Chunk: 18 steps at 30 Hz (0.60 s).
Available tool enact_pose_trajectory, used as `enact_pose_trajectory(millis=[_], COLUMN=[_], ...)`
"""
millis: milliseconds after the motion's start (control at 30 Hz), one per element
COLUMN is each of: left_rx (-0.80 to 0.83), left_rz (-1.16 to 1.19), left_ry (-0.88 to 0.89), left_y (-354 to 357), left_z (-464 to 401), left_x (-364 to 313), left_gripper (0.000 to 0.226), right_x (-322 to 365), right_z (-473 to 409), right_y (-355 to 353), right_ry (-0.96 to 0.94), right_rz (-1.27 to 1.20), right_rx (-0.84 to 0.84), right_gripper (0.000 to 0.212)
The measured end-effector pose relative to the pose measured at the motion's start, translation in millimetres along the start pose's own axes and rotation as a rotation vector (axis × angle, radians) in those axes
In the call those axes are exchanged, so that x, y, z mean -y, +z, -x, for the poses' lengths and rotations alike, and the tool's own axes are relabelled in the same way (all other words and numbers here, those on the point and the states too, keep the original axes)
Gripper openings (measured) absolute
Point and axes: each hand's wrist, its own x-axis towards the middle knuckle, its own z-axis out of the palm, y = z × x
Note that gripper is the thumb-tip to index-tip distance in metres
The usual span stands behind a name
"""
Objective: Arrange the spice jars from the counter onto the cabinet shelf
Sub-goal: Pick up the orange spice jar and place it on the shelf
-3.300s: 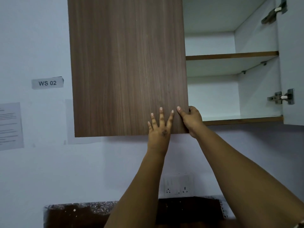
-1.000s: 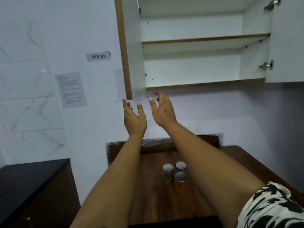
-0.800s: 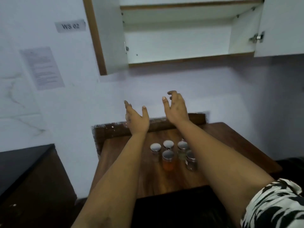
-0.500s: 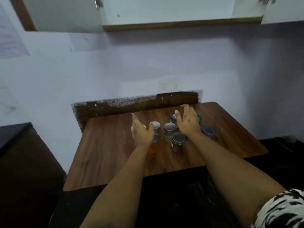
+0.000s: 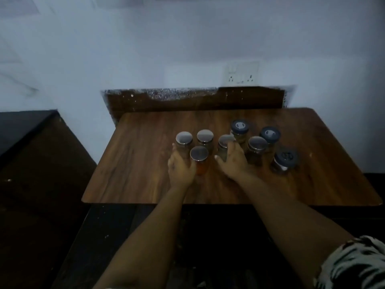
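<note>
Several spice jars stand in a cluster on the wooden counter [image 5: 135,163]: some have silver lids and three on the right have dark blue lids [image 5: 240,126]. My left hand [image 5: 180,171] lies against the left side of the orange-filled jar [image 5: 200,161], its fingertips beside the leftmost silver-lid jar [image 5: 183,141]. My right hand [image 5: 233,162] reaches round the middle silver-lid jar [image 5: 223,146], thumb spread to the jar's left and fingers across the right of its lid. Neither hand plainly grips a jar. The cabinet shelf is out of view.
A dark wooden backsplash [image 5: 193,101] and a wall socket [image 5: 241,75] are behind the counter. A dark cabinet [image 5: 31,142] stands to the left. A black ledge [image 5: 187,236] runs along the counter's near edge.
The view tilted down from the opened cabinet to the counter. Both hands dropped from the cabinet door onto the jar cluster and now touch jars.
</note>
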Motion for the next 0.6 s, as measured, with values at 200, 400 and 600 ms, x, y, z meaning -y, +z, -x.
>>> enact_pose_trajectory(millis=[200,400,600], left_rx=[0.019,0.074,0.092], left_rz=[-0.023,-0.022,0.016], left_ry=[0.013,0.026,0.041], left_y=[10.1,18.8,29.5], left_z=[-33.1,-80.4,-147.6], left_x=[12.6,36.7,51.3], left_gripper=[0.083,0.077,0.076], right_x=[8.8,17.9,39.0], right_z=[-34.4,-78.3,-115.7], right_y=[35.2,77.1,101.3], right_ry=[-0.089,-0.131,0.016], right_rz=[0.091,0.312,0.244], right_rx=[0.145,0.380,0.402], right_gripper=[0.073,0.094,0.066])
